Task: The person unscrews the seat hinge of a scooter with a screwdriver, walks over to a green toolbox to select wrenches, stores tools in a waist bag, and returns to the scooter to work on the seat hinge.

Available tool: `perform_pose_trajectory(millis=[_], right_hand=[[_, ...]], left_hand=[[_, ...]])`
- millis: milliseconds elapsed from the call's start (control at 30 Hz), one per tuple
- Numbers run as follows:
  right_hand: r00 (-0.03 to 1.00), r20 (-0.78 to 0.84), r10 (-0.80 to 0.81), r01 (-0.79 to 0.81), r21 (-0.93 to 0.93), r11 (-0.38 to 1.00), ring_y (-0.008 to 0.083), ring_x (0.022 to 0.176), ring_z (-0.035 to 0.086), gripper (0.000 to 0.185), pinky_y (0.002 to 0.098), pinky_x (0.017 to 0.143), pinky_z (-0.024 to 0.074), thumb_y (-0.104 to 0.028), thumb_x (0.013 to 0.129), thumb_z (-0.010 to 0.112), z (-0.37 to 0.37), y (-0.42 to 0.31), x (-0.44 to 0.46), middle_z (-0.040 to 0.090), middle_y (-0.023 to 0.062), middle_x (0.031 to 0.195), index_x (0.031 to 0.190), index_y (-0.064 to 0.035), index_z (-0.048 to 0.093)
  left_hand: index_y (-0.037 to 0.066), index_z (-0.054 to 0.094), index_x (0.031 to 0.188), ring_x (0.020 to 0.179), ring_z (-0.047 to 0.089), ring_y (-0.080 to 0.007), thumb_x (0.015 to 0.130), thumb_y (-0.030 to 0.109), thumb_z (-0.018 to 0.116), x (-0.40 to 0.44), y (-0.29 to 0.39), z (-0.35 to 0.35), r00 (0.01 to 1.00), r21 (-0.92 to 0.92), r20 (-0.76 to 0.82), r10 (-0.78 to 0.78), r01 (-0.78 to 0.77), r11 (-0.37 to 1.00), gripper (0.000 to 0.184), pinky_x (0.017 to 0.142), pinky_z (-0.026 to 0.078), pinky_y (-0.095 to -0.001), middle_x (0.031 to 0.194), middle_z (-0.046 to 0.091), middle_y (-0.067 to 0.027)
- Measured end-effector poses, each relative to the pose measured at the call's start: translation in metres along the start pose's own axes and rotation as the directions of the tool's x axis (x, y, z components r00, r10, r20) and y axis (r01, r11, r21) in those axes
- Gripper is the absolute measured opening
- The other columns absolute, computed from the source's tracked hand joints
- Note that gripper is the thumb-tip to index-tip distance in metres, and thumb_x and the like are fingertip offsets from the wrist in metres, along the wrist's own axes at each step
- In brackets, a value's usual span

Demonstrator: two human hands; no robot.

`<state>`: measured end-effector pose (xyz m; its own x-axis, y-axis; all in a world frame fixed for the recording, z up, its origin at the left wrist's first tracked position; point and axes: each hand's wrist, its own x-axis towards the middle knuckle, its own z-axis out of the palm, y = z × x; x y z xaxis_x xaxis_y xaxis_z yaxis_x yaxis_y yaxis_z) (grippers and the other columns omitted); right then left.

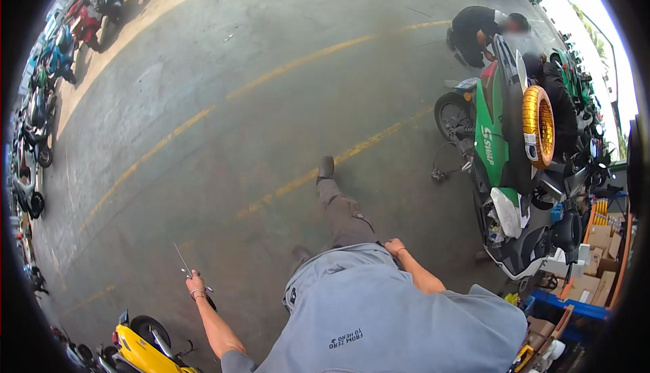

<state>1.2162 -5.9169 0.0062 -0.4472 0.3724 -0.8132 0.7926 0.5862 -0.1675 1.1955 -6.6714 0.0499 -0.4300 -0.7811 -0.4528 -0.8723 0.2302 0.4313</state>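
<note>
My left hand (195, 283) is closed around a few slim tools at my left side. From it a long thin metal shaft (181, 256), like a screwdriver's, points forward, and a dark handle end (211, 301) sticks out behind. Short metal ends show beside the fingers, too small to name. My right hand (393, 246) hangs by my right hip near the trouser pocket, fingers curled in, with no object visible in it. One of my legs (342, 214) is stretched forward in mid-stride over the grey floor (223, 197).
A green and black scooter (493, 129) stands at right, with a gold-wrapped tyre (538, 128) on it. Behind it a person (474, 31) crouches. Shelves with cardboard boxes (599, 237) are at lower right. A yellow motorbike (139, 349) is at lower left; rows of scooters (40, 112) line the left.
</note>
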Motion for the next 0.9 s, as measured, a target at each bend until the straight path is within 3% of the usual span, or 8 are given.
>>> perform_pose_trajectory(millis=[67,200,333,433,600,733,833,900], right_hand=[[1.0,-0.001,-0.027,0.027,0.157,0.987,0.0333,0.113,0.06,0.044,0.0371,0.095,0.0456,-0.027,0.078,0.06,-0.002,-0.039,0.057,0.064,0.0237,0.116,0.109,0.0044,0.066],[0.997,-0.079,0.003,0.029,0.394,0.919,0.0324,0.101,0.065,0.041,0.0377,0.09,0.0478,-0.031,0.08,0.065,-0.076,-0.114,0.101,0.068,0.0227,0.105,0.104,0.0016,0.069],[0.993,0.0,0.118,-0.085,0.693,0.716,0.0171,0.062,0.06,0.026,0.0332,0.049,0.049,-0.019,0.09,0.062,-0.2,-0.187,0.143,0.063,0.0091,0.076,0.106,0.0017,0.062],[0.992,-0.101,0.076,0.02,0.718,0.696,0.0159,0.062,0.058,0.028,0.0305,0.051,0.0484,-0.023,0.091,0.06,-0.281,-0.218,0.176,0.06,0.0074,0.076,0.102,0.0034,0.061],[0.951,-0.273,0.143,0.07,0.642,0.764,0.0159,0.057,0.061,0.03,0.0323,0.056,0.0498,-0.024,0.088,0.062,-0.378,-0.261,0.229,0.065,0.0079,0.069,0.107,-0.0002,0.067],[0.933,-0.156,0.324,-0.065,0.813,0.579,0.018,0.06,0.06,0.025,0.0321,0.051,0.0476,-0.023,0.088,0.061,-0.398,-0.287,0.291,0.063,0.0094,0.072,0.091,0.0013,0.066],[0.914,0.004,0.405,-0.25,0.791,0.558,0.0192,0.055,0.058,0.025,0.0332,0.049,0.0481,-0.018,0.088,0.061,-0.392,-0.301,0.328,0.06,0.0087,0.065,0.097,0.0049,0.062],[0.876,0.11,0.47,-0.36,0.796,0.486,0.0272,0.059,0.066,0.032,0.0395,0.055,0.0533,-0.022,0.084,0.059,-0.384,-0.316,0.351,0.067,0.0163,0.076,0.096,0.0066,0.067]], left_hand=[[-0.004,0.07,0.085,0.046,0.05,-0.0173,0.094,0.035,0.055,0.02,0.078,0.036,1.0,-0.022,0.006,0.011,-0.011,1.0,0.043,0.042,0.038,-0.0331,0.054,0.055,-0.0078],[-0.002,0.07,0.091,0.046,0.046,-0.0148,0.095,0.038,0.052,0.0,0.226,0.146,0.936,0.042,0.353,-0.006,-0.01,0.999,0.044,0.043,0.036,-0.0306,0.057,0.055,-0.0067],[0.001,0.071,0.097,0.05,0.052,-0.0142,0.094,0.038,0.056,-0.066,0.394,0.251,0.758,0.219,0.649,0.073,-0.277,0.936,0.04,0.045,0.042,-0.0314,0.062,0.058,-0.0034],[0.001,0.071,0.099,0.053,0.053,-0.0132,0.094,0.038,0.057,-0.09,0.497,0.304,0.659,0.199,0.714,0.238,-0.517,0.832,0.04,0.047,0.042,-0.0292,0.063,0.057,-0.0035],[0.001,0.07,0.1,0.053,0.05,-0.0108,0.096,0.036,0.054,-0.1,0.637,0.372,0.597,0.134,0.777,0.198,-0.466,0.875,0.038,0.046,0.04,-0.028,0.065,0.055,-0.0015],[0.001,0.07,0.102,0.055,0.051,-0.0108,0.096,0.034,0.055,-0.089,0.723,0.418,0.623,0.303,0.777,0.096,-0.502,0.81,0.037,0.05,0.041,-0.0288,0.067,0.057,-0.0029],[-0.01,0.064,0.107,0.092,0.064,-0.0314,0.093,0.04,0.055,-0.007,0.756,0.455,0.576,0.455,0.813,0.083,-0.717,0.529,0.053,0.081,0.047,-0.0426,0.099,0.068,-0.0262],[-0.009,0.065,0.108,0.087,0.064,-0.029,0.093,0.044,0.053,0.001,0.802,0.476,0.631,0.463,0.774,0.054,-0.621,0.632,0.057,0.077,0.048,-0.0409,0.095,0.068,-0.0237]])
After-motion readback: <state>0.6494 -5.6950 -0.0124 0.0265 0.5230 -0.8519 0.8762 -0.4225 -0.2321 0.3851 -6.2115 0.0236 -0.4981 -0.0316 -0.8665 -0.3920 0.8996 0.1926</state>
